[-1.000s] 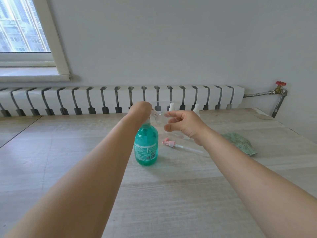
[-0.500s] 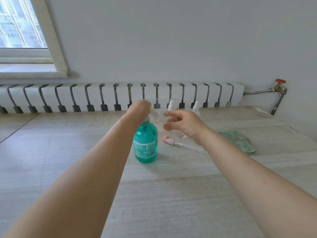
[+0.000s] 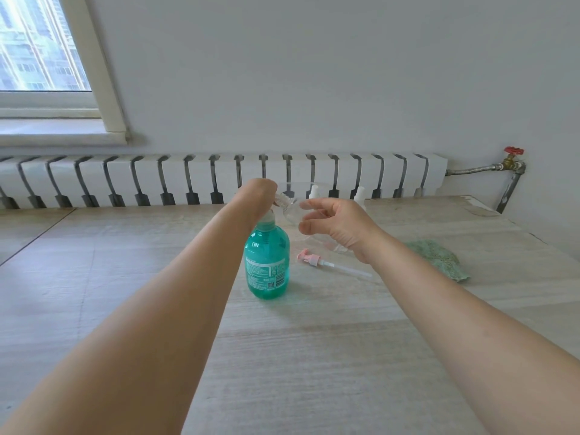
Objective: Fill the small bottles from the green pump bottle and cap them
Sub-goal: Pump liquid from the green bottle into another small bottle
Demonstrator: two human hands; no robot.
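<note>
The green pump bottle (image 3: 266,262) stands upright mid-table. My left hand (image 3: 255,193) sits bent down over its pump head, with the fingers hidden behind the wrist; only the white nozzle tip shows beside it. My right hand (image 3: 335,224) grips a small clear bottle (image 3: 290,211), held tilted with its mouth at the nozzle. A pink pump cap with a long tube (image 3: 317,261) lies on the table right of the green bottle. Two small white-topped bottles (image 3: 314,191) (image 3: 360,193) stand behind my right hand.
A green cloth (image 3: 439,259) lies at the right of the wooden table (image 3: 314,356). A white radiator (image 3: 157,177) runs along the wall behind the table. A pipe with a red valve (image 3: 513,152) is at the far right corner.
</note>
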